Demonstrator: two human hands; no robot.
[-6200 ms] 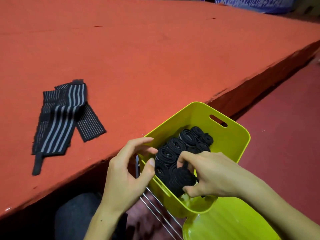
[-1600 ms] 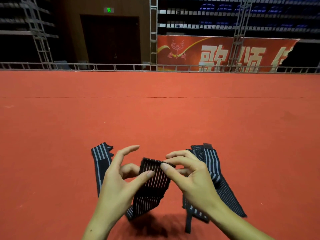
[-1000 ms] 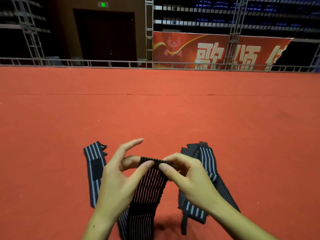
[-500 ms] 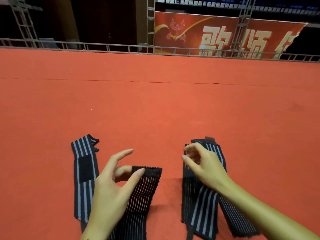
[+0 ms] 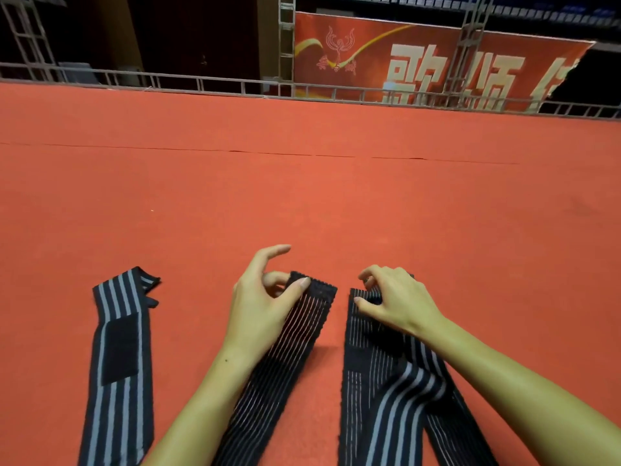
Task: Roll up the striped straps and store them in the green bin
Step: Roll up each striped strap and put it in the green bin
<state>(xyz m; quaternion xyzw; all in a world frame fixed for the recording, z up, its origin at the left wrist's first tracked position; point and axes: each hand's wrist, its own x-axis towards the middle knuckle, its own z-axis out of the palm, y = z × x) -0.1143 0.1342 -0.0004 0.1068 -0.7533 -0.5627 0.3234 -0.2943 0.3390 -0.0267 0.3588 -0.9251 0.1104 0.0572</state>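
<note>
Black straps with grey stripes lie on the red carpeted platform [image 5: 302, 203]. My left hand [image 5: 262, 307] pinches the far end of a thin-striped strap [image 5: 289, 358] between thumb and fingers. To its right my right hand [image 5: 396, 304] lies on the far end of a pile of straps [image 5: 386, 381], fingers curled onto the top one; whether they pinch it is unclear. A further strap [image 5: 117, 358] with a black patch lies flat at the left. The green bin is out of view.
A metal railing [image 5: 235, 85] runs along the platform's far edge, with a red banner [image 5: 420, 58] and truss towers behind it. A seam crosses the carpet in the middle distance.
My right hand let go of the thin-striped strap and moved right onto the pile. My left hand lowered that strap's end toward the carpet. Earlier, both hands were at the green bin.
</note>
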